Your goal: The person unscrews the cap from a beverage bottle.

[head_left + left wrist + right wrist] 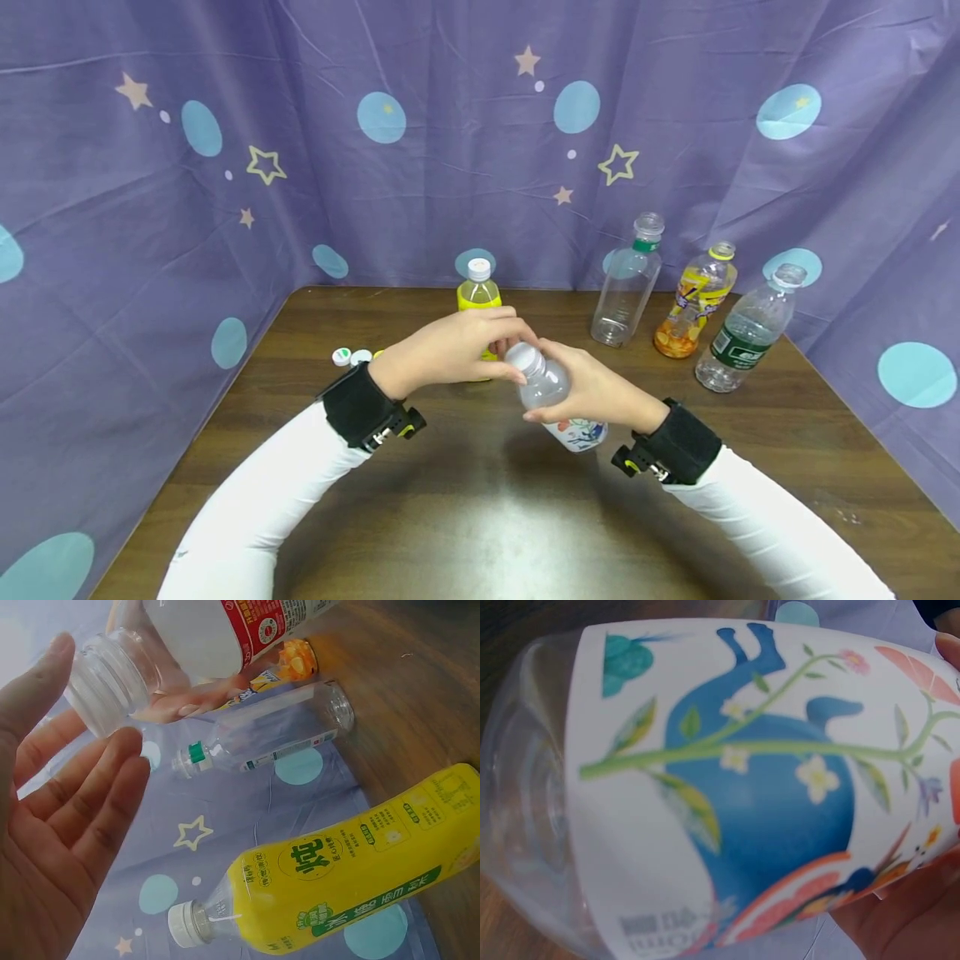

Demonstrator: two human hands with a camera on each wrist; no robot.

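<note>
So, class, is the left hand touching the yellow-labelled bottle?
Apart. The left wrist view shows the purple curtain between the left hand and the yellow-labelled bottle; in the head view, they merely overlap.

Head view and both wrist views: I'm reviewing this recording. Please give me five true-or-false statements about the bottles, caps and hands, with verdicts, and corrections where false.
1. The right hand holds the bottle with the illustrated label. True.
2. The yellow-labelled bottle stands without a cap. False: a white cap is on it.
3. The left hand is at the neck of the bottle with the illustrated label. True.
4. The loose white caps lie to the right of all the bottles in the head view. False: they lie left of the yellow-labelled bottle.
5. The green-labelled bottle stands farthest right of the bottles in the head view. True.
</note>
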